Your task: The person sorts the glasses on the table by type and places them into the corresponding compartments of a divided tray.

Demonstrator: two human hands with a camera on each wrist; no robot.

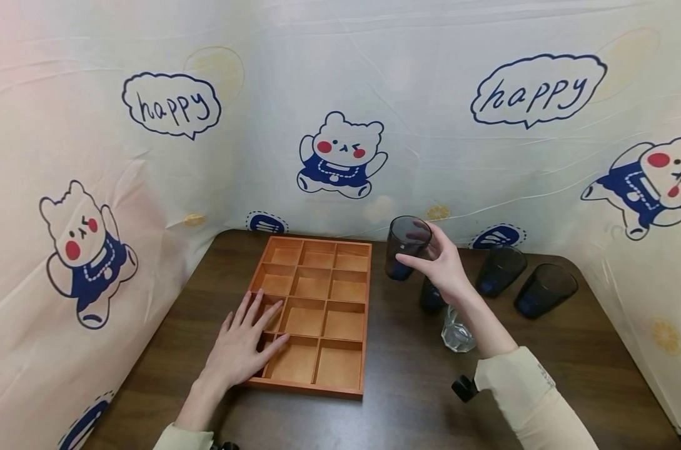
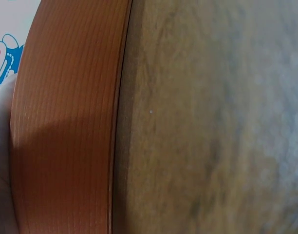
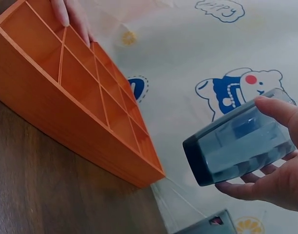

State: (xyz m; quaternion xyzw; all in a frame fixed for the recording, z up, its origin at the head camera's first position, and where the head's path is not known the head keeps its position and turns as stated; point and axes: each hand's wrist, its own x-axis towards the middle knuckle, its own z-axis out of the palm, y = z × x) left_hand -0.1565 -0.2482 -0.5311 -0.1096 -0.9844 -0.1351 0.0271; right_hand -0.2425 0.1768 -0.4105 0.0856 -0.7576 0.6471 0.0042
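My right hand (image 1: 444, 265) grips a tinted dark drinking glass (image 1: 403, 253) near its rim, thumb on one side and fingers on the other. In the right wrist view this glass (image 3: 241, 141) appears held above the table, beside the wooden divided tray (image 3: 85, 131). Fingers spread, my left hand (image 1: 236, 350) rests on the left side of that tray (image 1: 364, 350), its fingertips over the lower-left compartments. The tray's compartments that show hold nothing. In the left wrist view, mostly the tray's side wall (image 2: 71, 107) is seen.
Behind my right wrist stands another dark glass (image 1: 432, 299), partly hidden, with a clear faceted glass (image 1: 458, 336) nearer. Farther right are two more dark glasses, one (image 1: 500, 272) beside the other (image 1: 545, 290). A printed curtain (image 1: 430, 81) surrounds the brown table (image 1: 408, 381).
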